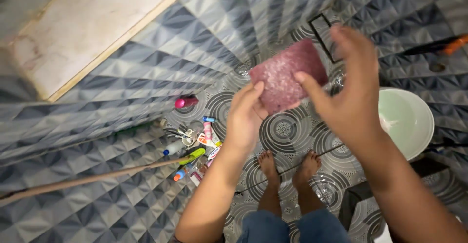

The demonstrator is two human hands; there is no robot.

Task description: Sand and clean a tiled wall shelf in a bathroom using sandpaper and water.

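I'm looking straight down past both hands to a patterned tile floor [287, 131]. The left hand [246, 118] and the right hand [348, 89] hold a reddish-purple scrub pad [287, 74] between them, up in the air above the floor and roughly level. The left fingers [253, 94] are curled onto the pad's lower left edge. The right hand's fingers [309, 87] pinch its right side, with the rest of that hand spread over the top right corner. A bit of clear plastic wrap [336, 82] shows just behind the pad, by the right hand.

Below the hands I see two bare feet [287, 167] standing on the tiles, with blue trouser legs [292, 226] above them. To the right of the feet sits a pale green basin [407, 118]. To the left, against the grey wall tiles [122, 77], there is a cluster of small bottles and tubes [195, 140], among them a pink bottle [186, 101]. A long wooden stick [92, 178] with a green fitting lies slantwise across that side. A pale board [87, 23] leans at the upper left. An orange-handled tool [453, 44] shows at the far right edge.
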